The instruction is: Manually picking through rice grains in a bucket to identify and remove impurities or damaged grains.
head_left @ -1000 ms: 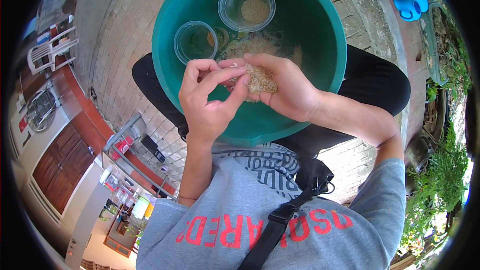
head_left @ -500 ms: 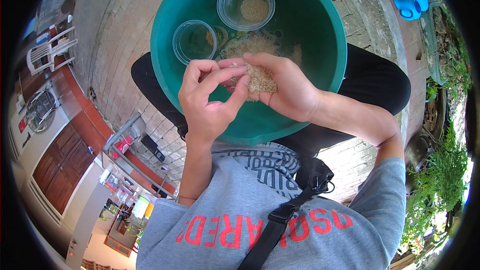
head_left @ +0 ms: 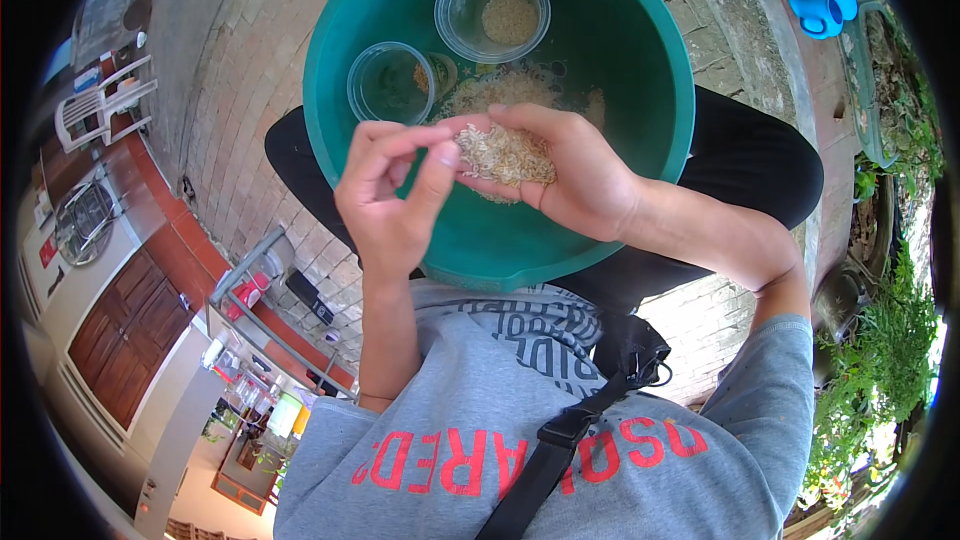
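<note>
My right hand is cupped palm up over the green basin, holding a heap of pale rice grains mixed with some yellowish ones. Just left of that palm, the thumb and forefinger of my left hand are pinched together; whatever lies between the tips is too small to make out. On the basin's floor beyond my hands, more rice grains are spread loosely, partly hidden by my fingers.
Inside the basin stand two clear plastic tubs: the far tub has a mound of rice, the left tub a few orange-brown bits. My crossed legs flank the basin. A blue watering can stands far right, a white chair far left.
My left hand has drawn back to the left and slightly down from the grains, uncovering more of the heap. My right hand has stayed nearly still.
</note>
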Tool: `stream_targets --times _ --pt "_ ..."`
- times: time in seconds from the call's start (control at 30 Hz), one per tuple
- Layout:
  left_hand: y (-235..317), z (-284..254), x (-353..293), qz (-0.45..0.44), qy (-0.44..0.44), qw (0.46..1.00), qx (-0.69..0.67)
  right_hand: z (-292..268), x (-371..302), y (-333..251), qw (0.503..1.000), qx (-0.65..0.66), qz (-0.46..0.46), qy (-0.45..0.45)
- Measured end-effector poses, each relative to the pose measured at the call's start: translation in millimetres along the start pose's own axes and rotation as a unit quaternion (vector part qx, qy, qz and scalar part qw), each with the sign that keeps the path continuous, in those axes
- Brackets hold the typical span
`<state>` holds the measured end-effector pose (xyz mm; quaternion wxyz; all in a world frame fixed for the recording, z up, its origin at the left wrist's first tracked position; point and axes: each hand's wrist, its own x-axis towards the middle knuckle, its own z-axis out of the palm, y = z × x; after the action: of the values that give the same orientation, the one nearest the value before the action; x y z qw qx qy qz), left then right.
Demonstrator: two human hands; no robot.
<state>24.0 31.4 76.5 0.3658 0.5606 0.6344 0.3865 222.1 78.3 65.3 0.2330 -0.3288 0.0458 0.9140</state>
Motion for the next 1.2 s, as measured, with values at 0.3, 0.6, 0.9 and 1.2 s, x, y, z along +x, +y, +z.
stream_targets --times 0.3,0.6,0.9,1.2 --pt "19 9 3 0.077 -0.05 0.988 0.126 -2 3 3 1.0 0.005 0.005 0.028" --pt "21 25 4 0.078 -0.04 0.989 0.123 -4 -2 2 0.999 -0.018 0.0 -0.03" --pt "26 23 2 0.066 -0.056 0.99 0.107 -9 3 2 0.998 -0.011 0.003 -0.06" --pt "27 34 1 0.099 -0.064 0.983 0.14 2 -5 0 1.0 -0.025 -0.008 0.006"
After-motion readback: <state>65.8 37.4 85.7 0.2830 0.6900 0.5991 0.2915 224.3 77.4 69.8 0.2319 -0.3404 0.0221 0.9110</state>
